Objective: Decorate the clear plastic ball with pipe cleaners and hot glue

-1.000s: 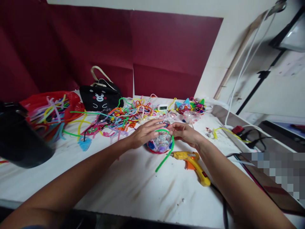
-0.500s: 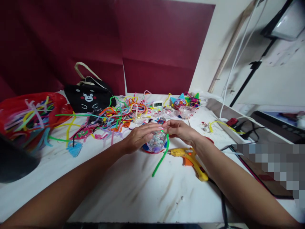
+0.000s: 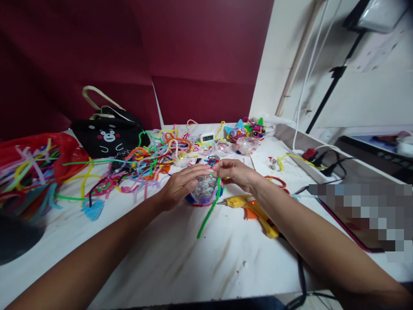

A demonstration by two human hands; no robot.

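Note:
A rounded, see-through ornament [image 3: 206,188] with speckled colourful filling sits on the table, edged in purple, blue and red fuzzy trim. My left hand [image 3: 180,186] lies along its left side and top, fingers closed together and holding it steady. At the ornament's upper right, my right hand [image 3: 235,173] is closed in a pinch on a green pipe cleaner [image 3: 209,216]. The pipe cleaner's long free end hangs down toward the front. Both sets of fingertips meet at the top of the ornament, and the exact contact there is partly hidden.
A yellow glue gun [image 3: 254,211] lies beside my right forearm, its nozzle close to the ornament. Behind are tangled pipe cleaners [image 3: 155,150], clear balls [image 3: 248,145] and finished figures [image 3: 237,130]. A red bag [image 3: 69,150] and black bag [image 3: 106,140] stand left; a power strip [image 3: 318,165] lies right.
The whole view has shifted slightly, so things appear farther left. Both hands keep nearly the same hold on the ornament and the green pipe cleaner.

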